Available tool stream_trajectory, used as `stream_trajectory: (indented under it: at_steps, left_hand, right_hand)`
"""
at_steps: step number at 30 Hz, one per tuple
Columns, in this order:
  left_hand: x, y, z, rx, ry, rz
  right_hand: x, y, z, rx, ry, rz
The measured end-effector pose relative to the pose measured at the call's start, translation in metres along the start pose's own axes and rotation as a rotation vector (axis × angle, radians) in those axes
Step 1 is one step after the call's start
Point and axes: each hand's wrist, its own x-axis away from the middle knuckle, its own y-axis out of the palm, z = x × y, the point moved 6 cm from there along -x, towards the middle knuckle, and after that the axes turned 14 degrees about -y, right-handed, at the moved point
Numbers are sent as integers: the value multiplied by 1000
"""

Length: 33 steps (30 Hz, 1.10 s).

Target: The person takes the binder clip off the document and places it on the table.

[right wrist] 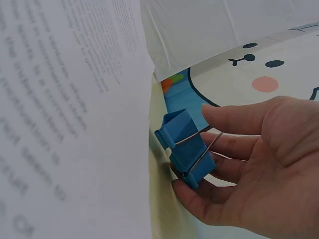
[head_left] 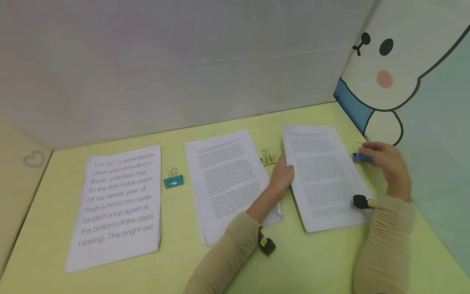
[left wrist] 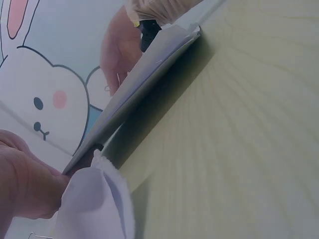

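Note:
My left hand [head_left: 281, 176] grips the left edge of the right-hand paper stack [head_left: 323, 175], thumb on top. That edge is raised from the table, and the left wrist view shows a dark gap under the sheets [left wrist: 139, 84]. Beyond the stack's right edge, my right hand [head_left: 388, 163] holds a blue binder clip [right wrist: 187, 147] between thumb and fingers. The clip's wire handles lie toward the palm in the right wrist view, and its body is beside the paper edge, apart from it as far as I can see.
A middle paper stack [head_left: 227, 175] lies left of my left hand, partly under that forearm. Between the stacks are a gold binder clip [head_left: 268, 160] and a teal binder clip [head_left: 173, 181]. A large-print stack [head_left: 117, 208] lies far left. Walls [head_left: 183, 69] border the table.

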Motion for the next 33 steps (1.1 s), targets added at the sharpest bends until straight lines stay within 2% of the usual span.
stream_trajectory:
  at_steps: [10,17,20,24,27,29,31,33]
  left_hand:
    - [-11,-5,0,38,-33,-11]
    - [-7,-5,4,32,-39,-28]
    - [-1,-5,12,24,20,-49]
    - [10,-6,27,-41,164,-73]
    - [18,-10,35,-130,189,-74]
    - [23,-14,38,-176,178,-88]
    - [28,-19,44,-224,197,-107]
    - [34,-27,51,-275,257,-121]
  right_hand:
    - [-8,4,4,178,18,13]
    - [-9,7,4,211,53,0]
    - [-13,7,2,217,58,-31]
    - [-18,5,-6,304,43,-96]
    - [-21,1,-16,417,40,-139]
    - [-22,0,-23,450,38,-141]
    - [-22,-1,-31,471,28,-137]
    - [-19,0,-39,469,15,-114]
